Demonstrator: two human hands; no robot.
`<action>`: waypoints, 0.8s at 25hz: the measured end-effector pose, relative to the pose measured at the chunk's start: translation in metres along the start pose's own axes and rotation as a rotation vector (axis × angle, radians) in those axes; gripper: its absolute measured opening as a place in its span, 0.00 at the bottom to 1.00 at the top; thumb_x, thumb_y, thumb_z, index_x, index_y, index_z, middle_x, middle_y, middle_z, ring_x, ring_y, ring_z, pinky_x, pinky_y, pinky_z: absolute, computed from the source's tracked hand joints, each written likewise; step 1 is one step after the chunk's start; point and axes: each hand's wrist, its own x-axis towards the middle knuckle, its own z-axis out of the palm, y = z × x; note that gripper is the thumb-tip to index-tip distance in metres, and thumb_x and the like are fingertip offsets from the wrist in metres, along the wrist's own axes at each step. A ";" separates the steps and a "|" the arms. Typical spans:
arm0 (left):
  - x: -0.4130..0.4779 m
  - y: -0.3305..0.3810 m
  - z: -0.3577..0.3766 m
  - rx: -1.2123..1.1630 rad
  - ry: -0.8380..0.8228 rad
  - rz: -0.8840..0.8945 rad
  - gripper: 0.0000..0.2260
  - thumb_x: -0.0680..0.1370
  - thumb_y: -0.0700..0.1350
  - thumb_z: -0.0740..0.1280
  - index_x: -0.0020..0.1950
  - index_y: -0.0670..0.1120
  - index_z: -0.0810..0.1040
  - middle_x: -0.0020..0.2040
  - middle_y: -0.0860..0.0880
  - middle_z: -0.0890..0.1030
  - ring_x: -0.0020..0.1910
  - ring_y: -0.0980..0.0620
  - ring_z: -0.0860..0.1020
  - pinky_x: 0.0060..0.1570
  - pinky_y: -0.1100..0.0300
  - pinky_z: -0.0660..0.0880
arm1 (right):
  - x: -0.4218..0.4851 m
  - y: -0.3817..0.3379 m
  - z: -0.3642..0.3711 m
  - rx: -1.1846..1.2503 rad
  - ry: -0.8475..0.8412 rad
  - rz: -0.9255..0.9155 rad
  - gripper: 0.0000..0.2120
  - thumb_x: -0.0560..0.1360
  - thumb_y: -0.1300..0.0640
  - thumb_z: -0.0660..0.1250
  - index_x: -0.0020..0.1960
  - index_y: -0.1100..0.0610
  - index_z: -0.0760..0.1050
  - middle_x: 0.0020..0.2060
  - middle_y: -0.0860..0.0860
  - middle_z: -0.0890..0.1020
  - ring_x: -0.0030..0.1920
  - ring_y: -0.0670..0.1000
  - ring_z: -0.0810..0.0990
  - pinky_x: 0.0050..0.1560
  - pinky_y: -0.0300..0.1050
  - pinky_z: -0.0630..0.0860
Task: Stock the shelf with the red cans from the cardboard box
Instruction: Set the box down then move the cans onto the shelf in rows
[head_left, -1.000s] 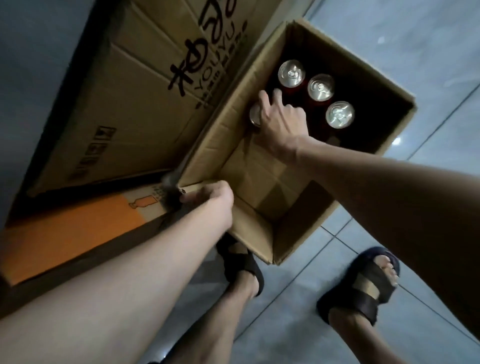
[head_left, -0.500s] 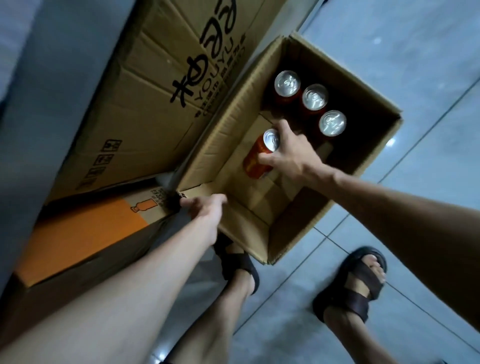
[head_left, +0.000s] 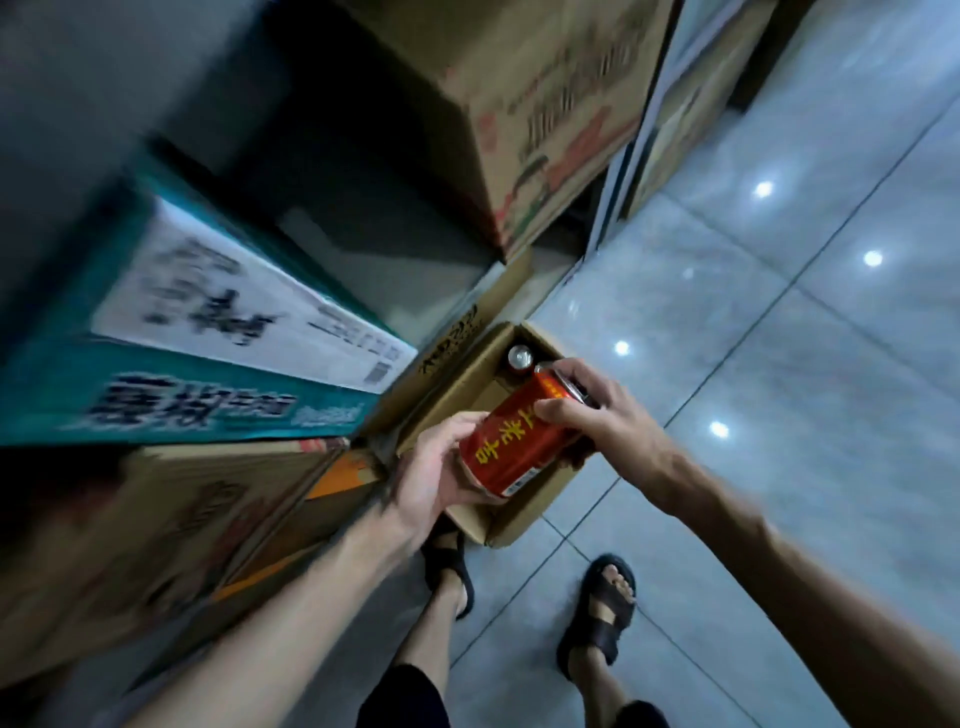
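Note:
A red can (head_left: 514, 439) with yellow lettering is held tilted above the open cardboard box (head_left: 514, 512) on the floor. My right hand (head_left: 597, 410) grips its top end from the right. My left hand (head_left: 436, 470) cups its lower end from the left. Inside the box one more can's silver top (head_left: 520, 357) shows at the far end; the rest of the inside is hidden by the can and my hands.
On the left, shelves hold a teal and white carton (head_left: 208, 332), a brown carton (head_left: 545, 104) higher up and brown and orange cartons (head_left: 156, 535) below. Grey floor tiles (head_left: 779, 364) stretch to the right. Two sandalled feet (head_left: 597, 613) stand near the box.
My right hand lifted the red can out of the box. My left hand left the box flap and took hold of the can's lower end. The view swung upward to the shelves.

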 end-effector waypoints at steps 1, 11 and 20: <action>-0.034 0.027 0.012 -0.007 -0.052 0.030 0.15 0.77 0.46 0.61 0.61 0.43 0.77 0.53 0.42 0.81 0.45 0.49 0.82 0.34 0.54 0.81 | -0.025 -0.043 -0.006 -0.029 -0.048 -0.029 0.19 0.66 0.49 0.69 0.56 0.52 0.75 0.44 0.52 0.81 0.38 0.45 0.82 0.30 0.39 0.76; -0.344 0.167 0.060 0.389 0.045 0.489 0.26 0.67 0.43 0.78 0.63 0.52 0.74 0.52 0.53 0.82 0.49 0.58 0.82 0.43 0.67 0.80 | -0.241 -0.319 0.037 -0.286 -0.246 -0.228 0.30 0.70 0.41 0.73 0.69 0.42 0.66 0.56 0.46 0.77 0.47 0.43 0.81 0.38 0.31 0.76; -0.416 0.141 -0.035 0.268 0.466 0.741 0.32 0.65 0.45 0.79 0.62 0.63 0.67 0.59 0.60 0.76 0.58 0.62 0.76 0.50 0.68 0.74 | -0.259 -0.370 0.193 -0.651 -0.233 -0.509 0.29 0.68 0.45 0.75 0.65 0.44 0.68 0.54 0.43 0.78 0.52 0.43 0.79 0.47 0.38 0.79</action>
